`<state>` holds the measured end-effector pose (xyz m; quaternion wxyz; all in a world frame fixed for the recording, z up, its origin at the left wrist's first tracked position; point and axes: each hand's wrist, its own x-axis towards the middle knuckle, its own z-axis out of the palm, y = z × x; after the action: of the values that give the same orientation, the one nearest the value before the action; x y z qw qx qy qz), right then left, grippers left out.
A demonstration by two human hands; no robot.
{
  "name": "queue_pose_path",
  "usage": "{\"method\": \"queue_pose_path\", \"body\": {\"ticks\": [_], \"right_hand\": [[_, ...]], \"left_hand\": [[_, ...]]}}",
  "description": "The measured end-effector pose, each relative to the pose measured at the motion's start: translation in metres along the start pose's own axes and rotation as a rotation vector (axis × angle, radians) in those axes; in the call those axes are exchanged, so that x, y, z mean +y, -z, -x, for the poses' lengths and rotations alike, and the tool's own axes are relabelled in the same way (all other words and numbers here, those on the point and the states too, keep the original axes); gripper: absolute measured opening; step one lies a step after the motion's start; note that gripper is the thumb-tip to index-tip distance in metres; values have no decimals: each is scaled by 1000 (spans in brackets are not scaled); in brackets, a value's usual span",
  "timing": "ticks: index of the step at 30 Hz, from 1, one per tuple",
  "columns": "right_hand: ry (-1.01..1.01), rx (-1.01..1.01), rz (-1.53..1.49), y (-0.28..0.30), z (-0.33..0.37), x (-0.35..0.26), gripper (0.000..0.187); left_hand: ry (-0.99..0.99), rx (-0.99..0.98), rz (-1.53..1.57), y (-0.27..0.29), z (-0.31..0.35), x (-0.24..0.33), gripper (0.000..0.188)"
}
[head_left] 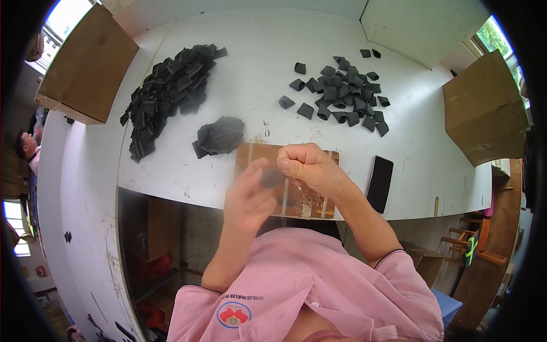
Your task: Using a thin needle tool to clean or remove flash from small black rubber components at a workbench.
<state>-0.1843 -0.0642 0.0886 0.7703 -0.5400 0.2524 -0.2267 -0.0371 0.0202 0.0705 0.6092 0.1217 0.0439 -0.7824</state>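
Note:
In front of my chest, above a brown wooden board with pale strips, both hands come together at a small black piece. My right hand is closed in a pinch at the right side of that piece. On its other side is my left hand, smeared by motion, so its grip is unclear. The piece itself is blurred too; it looks like soft sheet material. Just beyond the board's left corner lies a small stack of flat black pieces.
A long heap of flat black pieces lies far left. Small black looped sleeves are scattered far right. A dark phone lies right of the board. Cardboard boxes stand at the left and right. Another person is at far left.

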Motion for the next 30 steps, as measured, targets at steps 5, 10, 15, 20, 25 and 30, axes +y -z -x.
{"method": "queue_pose_path", "body": {"ticks": [5, 10, 15, 20, 25, 30], "right_hand": [[82, 82, -125, -9, 3, 21, 28], [310, 423, 399, -11, 7, 17, 22], [585, 642, 634, -19, 29, 17, 26], [653, 591, 998, -33, 28, 5, 40], [768, 623, 1203, -39, 17, -1, 25], [795, 574, 1239, -27, 17, 10, 16]], "left_hand": [[-144, 57, -414, -1, -2, -8, 14], [-814, 180, -1320, 1, -9, -15, 25], [-1033, -22, -1681, -25, -9, -8, 29], [-1058, -55, -1580, -21, -10, -12, 6], [-1041, 138, -1080, -29, -7, -16, 10], [-808, 211, -909, -27, 1, -19, 11]]}}
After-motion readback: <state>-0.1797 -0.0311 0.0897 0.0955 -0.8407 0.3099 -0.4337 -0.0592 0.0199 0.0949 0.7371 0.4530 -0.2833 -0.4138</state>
